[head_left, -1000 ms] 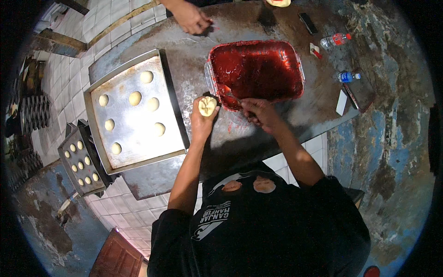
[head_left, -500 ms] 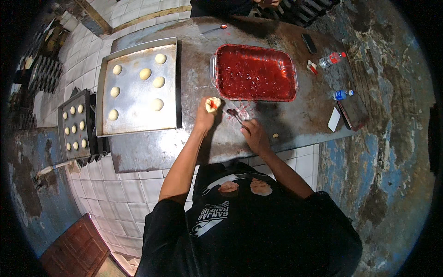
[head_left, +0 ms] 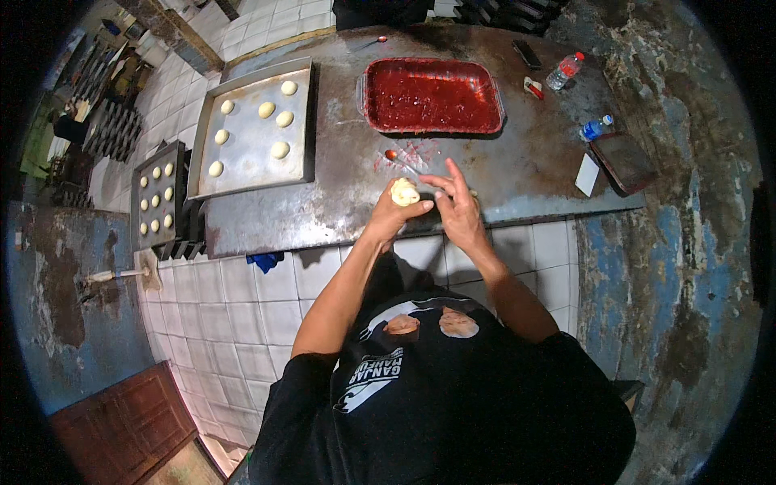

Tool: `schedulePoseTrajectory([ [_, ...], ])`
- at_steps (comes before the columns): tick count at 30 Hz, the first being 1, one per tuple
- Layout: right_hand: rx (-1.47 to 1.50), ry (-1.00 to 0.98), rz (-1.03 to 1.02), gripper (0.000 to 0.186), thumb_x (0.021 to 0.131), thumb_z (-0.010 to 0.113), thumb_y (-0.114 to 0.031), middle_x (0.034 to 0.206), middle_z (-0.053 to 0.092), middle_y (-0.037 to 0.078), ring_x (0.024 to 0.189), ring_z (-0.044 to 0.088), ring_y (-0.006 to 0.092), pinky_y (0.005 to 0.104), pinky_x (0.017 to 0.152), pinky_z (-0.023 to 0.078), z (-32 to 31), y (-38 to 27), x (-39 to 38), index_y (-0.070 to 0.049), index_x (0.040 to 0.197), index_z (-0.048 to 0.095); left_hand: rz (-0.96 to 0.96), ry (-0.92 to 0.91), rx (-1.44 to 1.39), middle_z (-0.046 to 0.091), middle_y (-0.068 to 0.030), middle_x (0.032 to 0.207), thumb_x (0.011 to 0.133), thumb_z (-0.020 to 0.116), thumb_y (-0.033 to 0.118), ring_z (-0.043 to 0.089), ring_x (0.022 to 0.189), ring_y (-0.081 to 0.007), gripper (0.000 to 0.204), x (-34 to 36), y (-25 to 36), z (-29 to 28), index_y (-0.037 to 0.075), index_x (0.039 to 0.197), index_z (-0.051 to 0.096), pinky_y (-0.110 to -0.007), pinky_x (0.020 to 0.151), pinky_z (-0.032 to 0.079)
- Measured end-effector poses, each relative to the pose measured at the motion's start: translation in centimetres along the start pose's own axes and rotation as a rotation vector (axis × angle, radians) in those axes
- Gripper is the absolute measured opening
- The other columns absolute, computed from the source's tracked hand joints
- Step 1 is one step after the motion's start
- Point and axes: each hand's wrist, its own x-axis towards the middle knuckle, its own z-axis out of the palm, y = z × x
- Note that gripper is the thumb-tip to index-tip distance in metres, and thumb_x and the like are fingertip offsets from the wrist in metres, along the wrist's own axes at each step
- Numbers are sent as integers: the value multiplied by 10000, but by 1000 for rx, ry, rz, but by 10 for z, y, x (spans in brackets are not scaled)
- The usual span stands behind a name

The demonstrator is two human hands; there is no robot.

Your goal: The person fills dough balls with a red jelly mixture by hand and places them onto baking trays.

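Note:
My left hand (head_left: 388,217) holds a pale dough ball (head_left: 404,192) above the table's near edge. The dough's folds are gathered together on top, and no red shows in it. Just right of it my right hand (head_left: 457,212) is open, fingers apart, holding nothing. Beyond the hands a spoon (head_left: 404,163) lies on red smears on the metal table (head_left: 339,194), its bowl stained red. Farther off stands a glass dish (head_left: 362,95) of glossy red filling (head_left: 432,97). Left of that, a large metal tray (head_left: 309,141) carries several round dough balls (head_left: 280,149).
A smaller dark tray (head_left: 155,212) with several dough balls sits at far left. On the right are a red-capped bottle (head_left: 565,71), a blue-labelled bottle (head_left: 596,128), a white card (head_left: 587,175), a dark pouch (head_left: 622,164) and a phone (head_left: 527,54). Another spoon (head_left: 370,43) lies at the back.
My right hand has let go of the spoon, which now lies on the table. The dough's red-filled opening is gathered over. Both hands have come closer to me and nearer each other.

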Motion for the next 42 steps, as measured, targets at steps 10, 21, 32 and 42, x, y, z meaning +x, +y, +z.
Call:
schedulePoseTrajectory([
  [10, 219, 137, 31, 529, 879, 717, -82, 919, 681, 77, 934, 636, 172, 329, 800, 507, 2, 4, -39, -1, 1302, 409, 124, 189, -4, 679, -43, 1079, 1022, 586, 268, 604, 966, -109, 278, -60, 27, 66, 27, 1113, 690, -273, 843, 475],
  [21, -35, -432, -219, 518, 886, 698, -46, 1045, 716, 69, 963, 661, 154, 311, 862, 532, -11, -62, -26, 29, 1357, 496, 328, 31, 760, 688, -181, 1196, 938, 662, 133, 630, 1168, -281, 458, -91, 39, 15, 74, 1385, 586, -369, 1028, 449],
  [32, 267, -688, 53, 625, 863, 722, -33, 942, 689, 77, 899, 651, 131, 288, 832, 522, 20, -41, 32, 27, 1393, 397, 276, 92, 656, 655, -86, 1156, 957, 633, 205, 588, 1068, -163, 640, -112, 69, -7, 96, 1531, 371, -312, 947, 466],
  [42, -158, 67, -635, 415, 842, 769, -161, 1093, 627, 177, 1083, 613, 347, 415, 940, 497, 89, -90, 9, 17, 1183, 614, 291, -41, -298, 378, -110, 1575, 1053, 391, 515, 371, 1442, -234, 652, -86, 91, -33, 146, 1580, 283, -372, 1180, 299],
])
